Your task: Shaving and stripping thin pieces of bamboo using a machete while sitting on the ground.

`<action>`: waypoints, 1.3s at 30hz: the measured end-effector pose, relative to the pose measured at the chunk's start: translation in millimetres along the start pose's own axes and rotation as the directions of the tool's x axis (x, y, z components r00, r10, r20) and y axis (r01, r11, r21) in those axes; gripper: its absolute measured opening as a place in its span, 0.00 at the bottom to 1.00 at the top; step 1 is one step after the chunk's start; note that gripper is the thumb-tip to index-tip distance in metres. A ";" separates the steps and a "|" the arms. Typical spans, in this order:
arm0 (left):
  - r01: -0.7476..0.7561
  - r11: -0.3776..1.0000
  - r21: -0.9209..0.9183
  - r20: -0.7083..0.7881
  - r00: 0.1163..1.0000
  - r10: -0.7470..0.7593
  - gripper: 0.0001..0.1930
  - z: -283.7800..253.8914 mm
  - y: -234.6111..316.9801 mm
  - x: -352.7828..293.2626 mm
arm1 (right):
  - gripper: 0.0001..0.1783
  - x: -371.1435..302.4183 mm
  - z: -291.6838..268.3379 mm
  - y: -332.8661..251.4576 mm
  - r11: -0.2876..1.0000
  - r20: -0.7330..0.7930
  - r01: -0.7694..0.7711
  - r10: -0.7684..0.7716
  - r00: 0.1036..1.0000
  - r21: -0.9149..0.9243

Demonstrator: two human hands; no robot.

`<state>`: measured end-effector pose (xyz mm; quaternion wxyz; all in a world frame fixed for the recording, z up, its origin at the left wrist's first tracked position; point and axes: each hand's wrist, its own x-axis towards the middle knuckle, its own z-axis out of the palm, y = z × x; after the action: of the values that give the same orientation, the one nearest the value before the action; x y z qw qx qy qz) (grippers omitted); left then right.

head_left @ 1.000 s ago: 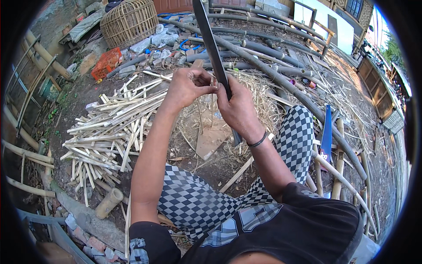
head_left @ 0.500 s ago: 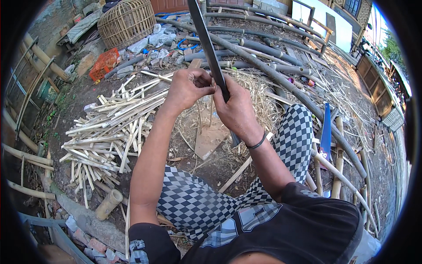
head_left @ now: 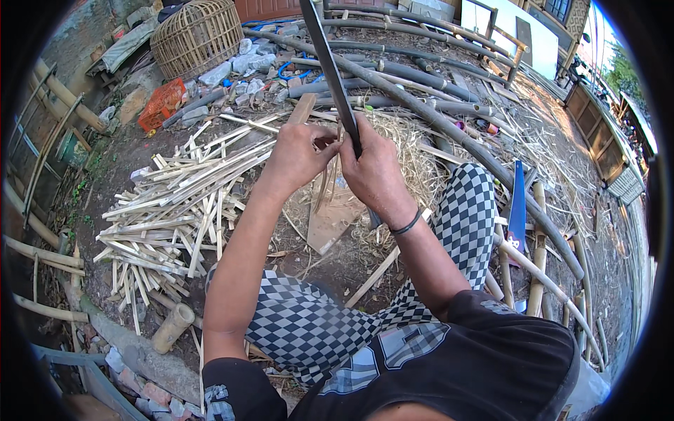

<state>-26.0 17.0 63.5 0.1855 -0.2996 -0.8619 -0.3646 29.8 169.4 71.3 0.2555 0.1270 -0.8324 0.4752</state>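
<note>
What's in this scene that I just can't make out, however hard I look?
In the head view:
- Long blade: its tip is cut off by the upper edge.
- Blade's handle: mostly hidden by the right hand.
- Thin strip: its upper part is partly hidden by the left hand.
- Woven basket: too distant to tell what's inside; slats obstruct.

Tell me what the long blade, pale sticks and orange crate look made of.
Blade: probably steel, dark finish; thin, straight profile.
Sticks: likely raw bamboo or wood; pale, split-looking strips.
Crate: probably moulded plastic, finish unclear; uniform orange, openwork sides.
</note>
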 end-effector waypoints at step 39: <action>-0.026 0.964 0.266 -0.254 0.963 0.096 0.03 35.0 4.7 3.7 | 0.13 22.0 9.0 16.4 0.982 0.003 0.005 -0.005 1.000 -0.187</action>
<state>-29.3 46.9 44.7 0.3476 -0.2478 -0.8602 -0.2790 1.2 170.9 67.6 0.2664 0.1052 -0.8734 0.3939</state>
